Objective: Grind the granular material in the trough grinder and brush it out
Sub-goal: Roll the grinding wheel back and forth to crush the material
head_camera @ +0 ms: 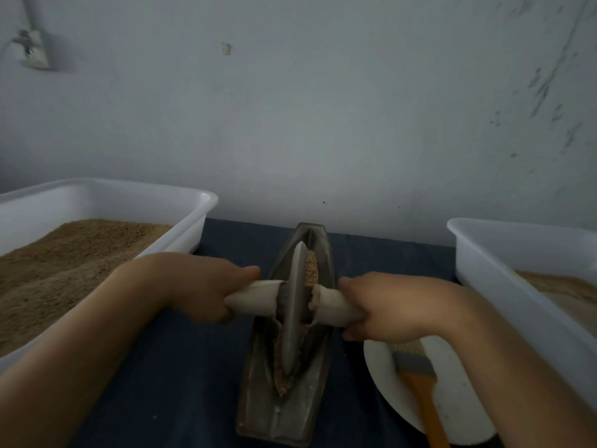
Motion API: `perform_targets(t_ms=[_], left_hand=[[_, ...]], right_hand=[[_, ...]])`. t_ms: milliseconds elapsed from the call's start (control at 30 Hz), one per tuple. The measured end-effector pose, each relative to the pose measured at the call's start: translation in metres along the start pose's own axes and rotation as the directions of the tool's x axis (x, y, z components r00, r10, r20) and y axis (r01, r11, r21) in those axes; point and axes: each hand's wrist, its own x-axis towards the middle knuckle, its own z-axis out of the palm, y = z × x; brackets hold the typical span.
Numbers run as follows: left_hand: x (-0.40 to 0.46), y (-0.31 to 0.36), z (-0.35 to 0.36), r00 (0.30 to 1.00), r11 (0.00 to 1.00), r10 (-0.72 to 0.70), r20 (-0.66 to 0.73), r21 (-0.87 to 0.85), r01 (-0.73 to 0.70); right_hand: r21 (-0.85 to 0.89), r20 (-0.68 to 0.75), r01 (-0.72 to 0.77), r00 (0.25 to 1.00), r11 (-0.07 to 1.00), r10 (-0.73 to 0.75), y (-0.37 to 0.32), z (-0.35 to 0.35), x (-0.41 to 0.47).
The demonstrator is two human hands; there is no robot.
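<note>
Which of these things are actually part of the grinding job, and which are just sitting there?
In the job:
- trough grinder
- grinding wheel, its handle gripped by the left hand and right hand
- granular material in the trough
- brush, waiting on the white plate

Just sitting:
- left tub
- right tub
- wall socket

The dark desk [181, 367] is left bare in a strip between the left white tub [106, 202] and the trough grinder [258, 399]. On the right, passage is narrowed by the white plate [381, 376] carrying a brush [416, 379], just beside the right tub [504, 270]. Behind, the way is closed by the wall [323, 124].
</note>
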Motion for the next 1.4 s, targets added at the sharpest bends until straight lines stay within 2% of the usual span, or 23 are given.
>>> perform_targets(t_ms=[100, 200, 267, 333, 400, 467, 533, 600, 700, 800, 900, 1000, 1133, 1233, 1300, 1400], left_hand=[[0.013, -0.003, 0.004, 0.997, 1.000, -0.026, -0.077, -0.004, 0.026], [0.033, -0.007, 0.011, 0.959, 0.991, -0.067, -0.276, 0.089, 0.095], [0.048, -0.009, 0.018, 0.897, 0.973, -0.085, -0.434, 0.157, 0.169], [0.060, -0.011, 0.026, 0.805, 0.957, -0.076, -0.588, 0.183, 0.224], [0.067, -0.011, 0.033, 0.711, 0.950, -0.048, -0.702, 0.189, 0.250], [0.070, -0.012, 0.036, 0.658, 0.947, -0.024, -0.753, 0.194, 0.257], [0.069, -0.013, 0.037, 0.673, 0.948, -0.021, -0.740, 0.199, 0.248], [0.063, -0.014, 0.033, 0.736, 0.953, -0.037, -0.676, 0.198, 0.230], [0.045, -0.009, 0.021, 0.881, 0.976, -0.055, -0.471, 0.160, 0.146], [0.022, -0.002, 0.012, 0.971, 0.993, -0.040, -0.237, 0.102, 0.066], [0.000, 0.002, 0.006, 0.997, 0.997, -0.006, -0.077, 0.080, 0.012], [-0.008, 0.003, 0.003, 1.000, 0.998, -0.006, -0.026, 0.069, 0.008], [0.008, 0.000, 0.008, 0.995, 0.999, -0.032, -0.093, 0.029, 0.034], [0.028, -0.005, 0.013, 0.966, 0.992, -0.073, -0.248, 0.078, 0.095], [0.043, -0.008, 0.019, 0.909, 0.976, -0.082, -0.409, 0.153, 0.157], [0.063, -0.012, 0.029, 0.770, 0.953, -0.060, -0.635, 0.193, 0.232]], right_hand=[[0.019, -0.067, -0.040, 0.997, 0.999, 0.041, 0.005, 0.004, 0.012], [-0.009, -0.232, -0.088, 0.969, 0.996, 0.084, 0.013, 0.015, 0.026], [-0.058, -0.379, -0.116, 0.922, 0.992, 0.086, 0.020, 0.024, 0.035], [-0.113, -0.499, -0.150, 0.863, 0.982, 0.074, 0.025, 0.030, 0.044], [-0.114, -0.566, -0.169, 0.821, 0.979, 0.076, 0.027, 0.034, 0.050], [-0.101, -0.588, -0.168, 0.805, 0.981, 0.078, 0.027, 0.035, 0.052], [-0.111, -0.574, -0.162, 0.816, 0.981, 0.070, 0.026, 0.035, 0.050], [-0.138, -0.519, -0.146, 0.853, 0.980, 0.055, 0.024, 0.031, 0.044], [-0.086, -0.365, -0.109, 0.928, 0.990, 0.070, 0.017, 0.023, 0.031], [-0.016, -0.168, -0.063, 0.984, 0.998, 0.059, 0.007, 0.012, 0.015], [0.006, -0.057, 0.003, 0.998, 1.000, -0.003, 0.000, 0.004, -0.001], [0.012, -0.018, 0.019, 1.000, 1.000, -0.019, -0.003, 0.001, -0.007], [0.015, -0.083, -0.013, 0.996, 1.000, 0.015, 0.001, 0.007, 0.005], [-0.007, -0.225, -0.063, 0.973, 0.998, 0.060, 0.011, 0.015, 0.022], [-0.036, -0.329, -0.098, 0.941, 0.995, 0.080, 0.019, 0.022, 0.034], [-0.104, -0.495, -0.145, 0.866, 0.984, 0.076, 0.029, 0.031, 0.047]])
